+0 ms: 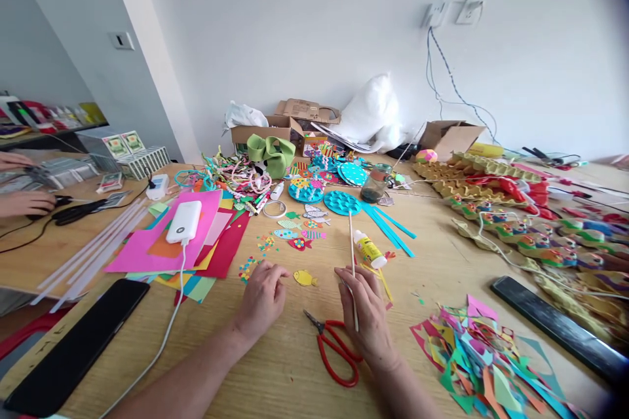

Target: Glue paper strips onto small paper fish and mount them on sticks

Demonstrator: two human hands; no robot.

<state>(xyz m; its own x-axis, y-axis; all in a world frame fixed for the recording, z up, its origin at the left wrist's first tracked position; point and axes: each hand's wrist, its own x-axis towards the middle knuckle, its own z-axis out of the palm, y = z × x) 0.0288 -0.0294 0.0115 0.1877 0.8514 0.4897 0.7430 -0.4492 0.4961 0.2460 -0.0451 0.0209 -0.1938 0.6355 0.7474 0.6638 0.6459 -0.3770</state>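
One thin, pale, straight stick [352,242] is in the right hand [366,311], whose fingers close around its lower part. It points away from the person, its far end overlapping the rim of a round, bright blue disc [343,202] in this view — whether they touch, I cannot tell. The left hand [264,291] is half curled near the table, thumb and forefinger close together; whether they pinch something tiny cannot be seen. Between the hands, a flat yellow paper fish [304,277] lies on the light brown wooden table [442,262]. Nearer the person, just beside the right hand, are red-handled metal scissors [339,353]. Beyond the left hand lie small multicoloured dots [248,268] and several patterned, fish-shaped cutouts [285,234]. Beyond the right hand, a yellow-and-white glue bottle [371,251] lies on its side.
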